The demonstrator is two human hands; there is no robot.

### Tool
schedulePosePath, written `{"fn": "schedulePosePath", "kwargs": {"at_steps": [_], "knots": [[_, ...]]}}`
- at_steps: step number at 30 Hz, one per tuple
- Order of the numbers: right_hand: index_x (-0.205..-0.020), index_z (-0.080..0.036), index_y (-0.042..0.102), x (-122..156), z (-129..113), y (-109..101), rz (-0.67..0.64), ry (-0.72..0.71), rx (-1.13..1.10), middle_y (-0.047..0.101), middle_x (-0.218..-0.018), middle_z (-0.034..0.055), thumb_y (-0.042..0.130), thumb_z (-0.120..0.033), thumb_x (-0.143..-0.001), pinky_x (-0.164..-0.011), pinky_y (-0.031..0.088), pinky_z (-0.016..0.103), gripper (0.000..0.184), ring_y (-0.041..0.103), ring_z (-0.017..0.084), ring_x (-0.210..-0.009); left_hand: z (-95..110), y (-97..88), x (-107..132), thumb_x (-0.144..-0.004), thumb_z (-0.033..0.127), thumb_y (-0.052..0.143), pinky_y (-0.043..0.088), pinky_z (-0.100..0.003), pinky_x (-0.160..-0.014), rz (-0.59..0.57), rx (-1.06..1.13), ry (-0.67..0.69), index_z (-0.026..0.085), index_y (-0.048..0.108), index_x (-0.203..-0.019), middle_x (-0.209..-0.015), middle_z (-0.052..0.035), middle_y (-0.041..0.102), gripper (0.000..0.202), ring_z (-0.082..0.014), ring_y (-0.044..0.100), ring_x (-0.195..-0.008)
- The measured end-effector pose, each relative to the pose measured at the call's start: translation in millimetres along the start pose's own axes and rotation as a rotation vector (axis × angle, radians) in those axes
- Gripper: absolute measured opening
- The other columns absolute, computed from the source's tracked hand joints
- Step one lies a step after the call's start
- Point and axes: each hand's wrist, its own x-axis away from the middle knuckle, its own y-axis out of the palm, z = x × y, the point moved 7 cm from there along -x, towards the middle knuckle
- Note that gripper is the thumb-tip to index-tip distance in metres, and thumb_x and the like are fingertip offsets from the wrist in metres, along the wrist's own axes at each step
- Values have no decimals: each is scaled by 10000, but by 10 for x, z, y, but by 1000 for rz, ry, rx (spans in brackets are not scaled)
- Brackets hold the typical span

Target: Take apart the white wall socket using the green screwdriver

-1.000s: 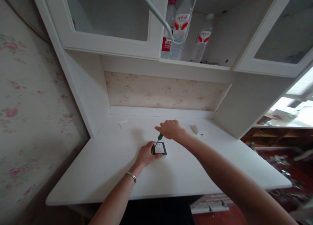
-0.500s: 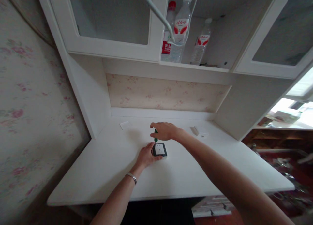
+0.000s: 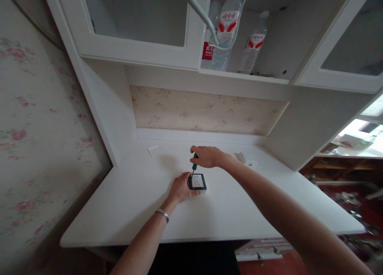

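Note:
A small square socket module [image 3: 197, 181], white-faced with a dark frame, lies on the white desk [image 3: 137, 199]. My left hand [image 3: 180, 188] rests against its left side, fingers curled on its edge, holding it down. My right hand [image 3: 208, 156] is closed round the top of a green-handled screwdriver [image 3: 194, 161] that stands nearly upright. The tip points down at the upper left part of the module. A silver bangle [image 3: 162, 214] sits on my left wrist.
A white plate [image 3: 154, 150] lies at the back left of the desk and a white part [image 3: 247, 159] at the back right. Above, a cupboard shelf holds water bottles [image 3: 226, 28]. A white rod [image 3: 200, 12] slants down overhead. Floral wallpaper covers the left wall.
The screwdriver has gone from slanted to nearly upright, and my right hand shifted slightly over the module. My left hand stayed on the module. The view shifted a little.

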Motion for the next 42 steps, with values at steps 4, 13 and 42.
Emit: {"fn": "schedulePosePath", "kwargs": {"at_steps": [4, 13, 42], "knots": [[-1117, -164, 542, 0, 97, 3, 31, 142, 68, 627, -1054, 203, 274, -558, -907, -767, 422, 448, 521, 592, 344, -987, -12, 10, -2, -532, 503, 778, 395, -368, -947, -22, -9, -21, 241, 455, -1227, -1213, -73, 566, 809, -283, 534, -1100], [-1215, -226, 486, 21, -74, 13, -47, -76, -16, 618, -1146, 122, 482, -471, -836, -736, 446, 342, 451, 606, 266, -961, -45, 40, -9, -541, 553, 757, 403, -356, -926, -25, -33, -6, 215, 455, -1220, -1205, -85, 560, 817, -277, 534, -1087], [-1092, -179, 578, -87, -153, 23, -18, -184, -8, 651, -1068, 105, 519, -261, -810, -727, 431, 268, 300, 609, 215, -929, -60, 44, -13, -552, 539, 749, 387, -365, -941, -30, -18, -40, 221, 459, -1223, -1216, -82, 556, 798, -282, 528, -1096]]}}
